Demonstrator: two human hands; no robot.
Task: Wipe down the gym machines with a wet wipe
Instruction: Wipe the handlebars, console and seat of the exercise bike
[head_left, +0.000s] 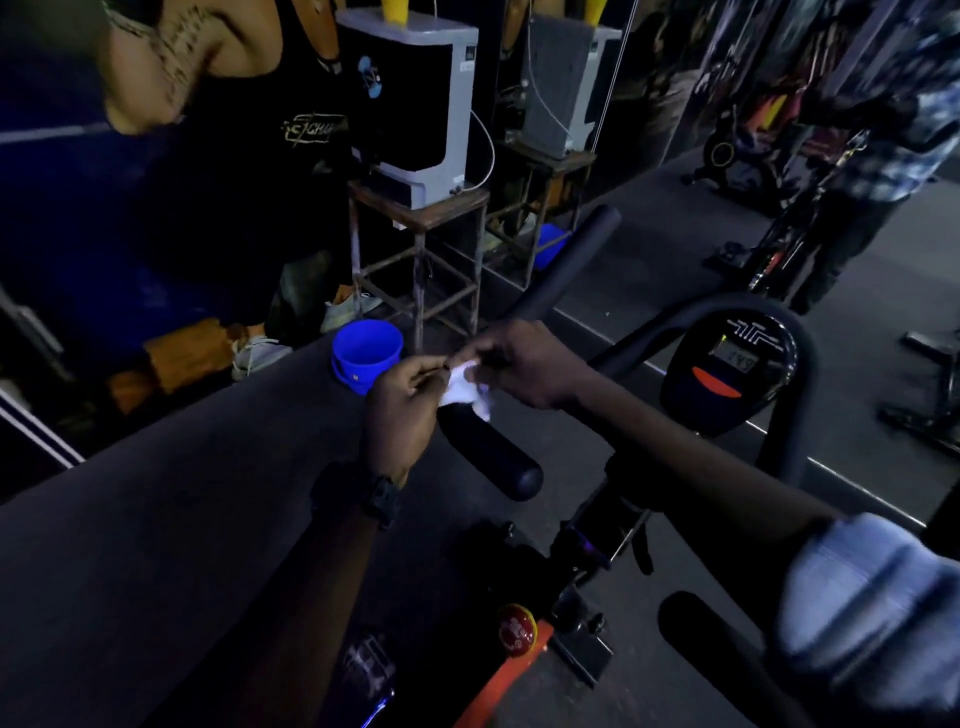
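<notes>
A crumpled white wet wipe (464, 391) sits between my two hands, just above the left foam grip (491, 454) of a black exercise bike. My left hand (405, 410) pinches the wipe's left side with curled fingers. From the right, my right hand (519, 364) pinches its upper edge. The bike's console (727, 371) with a small display stands to the right, inside the curved black handlebar (795, 364). A red knob (517, 630) on the orange frame shows below.
A blue bucket (366, 353) stands on the dark floor behind my hands. A metal stool (418, 260) carries a grey and black appliance (415, 98). A person in a black vest (234, 130) stands at the left. A wall mirror (753, 156) runs along the right.
</notes>
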